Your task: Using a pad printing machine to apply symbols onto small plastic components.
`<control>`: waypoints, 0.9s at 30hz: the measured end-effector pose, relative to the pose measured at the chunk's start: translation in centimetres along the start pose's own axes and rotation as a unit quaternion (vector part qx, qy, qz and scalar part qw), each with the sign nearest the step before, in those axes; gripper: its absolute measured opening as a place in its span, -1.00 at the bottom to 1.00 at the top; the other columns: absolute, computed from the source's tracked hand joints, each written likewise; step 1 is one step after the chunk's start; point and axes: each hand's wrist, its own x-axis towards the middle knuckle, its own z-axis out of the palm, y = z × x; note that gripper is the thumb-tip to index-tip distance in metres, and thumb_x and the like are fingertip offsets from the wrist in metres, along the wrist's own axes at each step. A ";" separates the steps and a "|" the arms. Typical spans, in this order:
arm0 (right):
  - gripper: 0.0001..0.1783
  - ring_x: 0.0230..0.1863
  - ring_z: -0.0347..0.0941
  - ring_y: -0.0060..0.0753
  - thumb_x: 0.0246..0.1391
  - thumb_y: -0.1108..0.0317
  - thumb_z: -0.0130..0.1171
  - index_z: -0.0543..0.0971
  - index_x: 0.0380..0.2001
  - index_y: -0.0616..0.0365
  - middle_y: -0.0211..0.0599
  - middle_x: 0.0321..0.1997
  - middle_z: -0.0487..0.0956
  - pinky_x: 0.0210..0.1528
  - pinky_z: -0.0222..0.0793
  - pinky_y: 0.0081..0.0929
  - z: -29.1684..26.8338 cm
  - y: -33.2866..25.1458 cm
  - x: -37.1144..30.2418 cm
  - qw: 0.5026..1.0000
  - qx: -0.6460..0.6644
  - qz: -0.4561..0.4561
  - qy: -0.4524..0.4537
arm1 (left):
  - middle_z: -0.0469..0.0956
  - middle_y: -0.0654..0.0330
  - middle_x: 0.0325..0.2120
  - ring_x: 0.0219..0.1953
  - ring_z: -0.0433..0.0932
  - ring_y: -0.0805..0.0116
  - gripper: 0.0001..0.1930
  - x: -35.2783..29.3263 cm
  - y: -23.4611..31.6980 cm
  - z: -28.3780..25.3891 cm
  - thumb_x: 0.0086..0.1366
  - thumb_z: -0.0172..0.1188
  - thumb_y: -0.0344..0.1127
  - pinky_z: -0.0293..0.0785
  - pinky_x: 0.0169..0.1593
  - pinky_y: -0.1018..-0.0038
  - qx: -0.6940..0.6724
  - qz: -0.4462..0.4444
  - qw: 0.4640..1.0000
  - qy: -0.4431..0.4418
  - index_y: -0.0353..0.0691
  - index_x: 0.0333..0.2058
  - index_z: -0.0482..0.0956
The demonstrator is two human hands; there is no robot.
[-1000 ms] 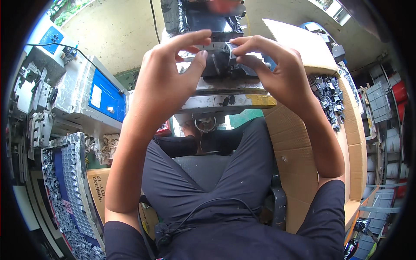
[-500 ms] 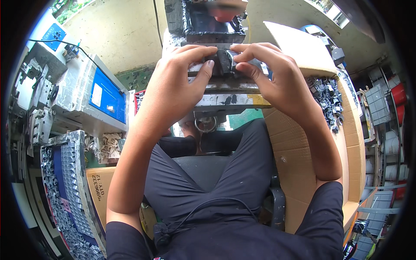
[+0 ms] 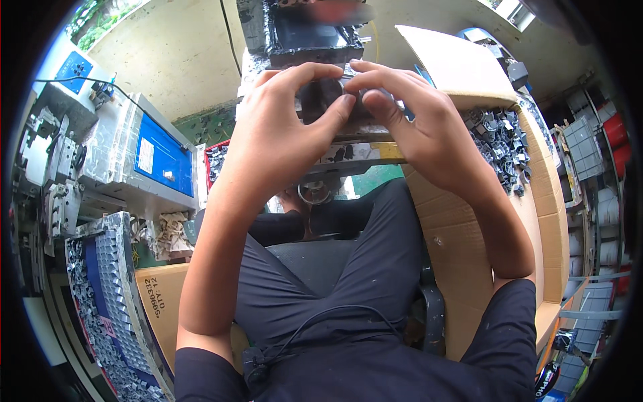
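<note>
Both hands meet over a dark metal block [image 3: 320, 95] on the press-like machine in front of me. My left hand [image 3: 284, 117] reaches in from the left, thumb and index finger curved with a visible gap between them. Its thumb tip comes close to the index finger of my right hand [image 3: 425, 114]. That hand's fingers are bent toward its thumb at the block's right side. A small greyish edge shows by the fingertips, but what lies in them is mostly hidden.
To the right, an open cardboard box [image 3: 462, 268] holds a heap of small bent metal clips [image 3: 504, 144]. At the left stand a grey cabinet with a blue panel [image 3: 161, 155] and a tray of metal pieces [image 3: 120, 288]. The machine's dark upper part [image 3: 315, 40] rises behind my hands.
My hands have drawn closer together over the block. The left thumb has moved right toward the right fingertips. The view has shifted slightly.
</note>
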 end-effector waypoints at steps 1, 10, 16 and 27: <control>-0.66 0.14 0.61 0.17 0.35 0.33 0.26 0.63 0.08 0.29 0.11 0.08 0.69 0.19 0.50 -0.07 -0.2 -0.4 -0.3 0.998 -0.047 -0.031 -0.004 | 0.72 -0.01 -0.09 0.05 0.63 0.13 -0.58 -0.1 0.0 0.0 0.35 0.40 -0.13 0.48 0.22 0.27 0.017 0.005 1.000 0.008 -0.15 0.12 0.72; -0.49 0.30 0.53 0.20 0.32 0.34 0.29 0.57 0.28 0.31 0.15 0.23 0.64 0.35 0.40 0.00 -0.1 -3.9 -3.0 0.991 -0.128 -0.008 -0.031 | 0.68 0.00 -0.05 0.06 0.61 0.16 -0.57 -0.4 -0.1 0.0 0.37 0.38 -0.18 0.44 0.26 0.26 0.001 -0.014 1.000 0.007 -0.13 0.17 0.70; -0.47 0.29 0.54 0.20 0.26 0.36 0.33 0.58 0.25 0.34 0.13 0.22 0.64 0.32 0.42 0.00 0.5 -4.1 -3.1 0.987 -0.157 -0.011 -0.020 | 0.69 0.00 -0.05 0.07 0.64 0.19 -0.57 -0.5 -0.1 0.0 0.36 0.38 -0.17 0.43 0.28 0.26 -0.037 -0.016 0.999 0.006 -0.13 0.17 0.71; -0.48 0.22 0.59 0.18 0.23 0.34 0.37 0.61 0.19 0.41 0.16 0.16 0.66 0.24 0.49 -0.03 1.0 -4.6 -2.8 0.986 -0.168 -0.015 -0.003 | 0.75 0.03 -0.07 0.01 0.68 0.25 -0.56 -0.2 -0.6 0.2 0.34 0.41 -0.17 0.44 0.27 0.26 -0.023 -0.021 0.999 0.018 -0.20 0.14 0.72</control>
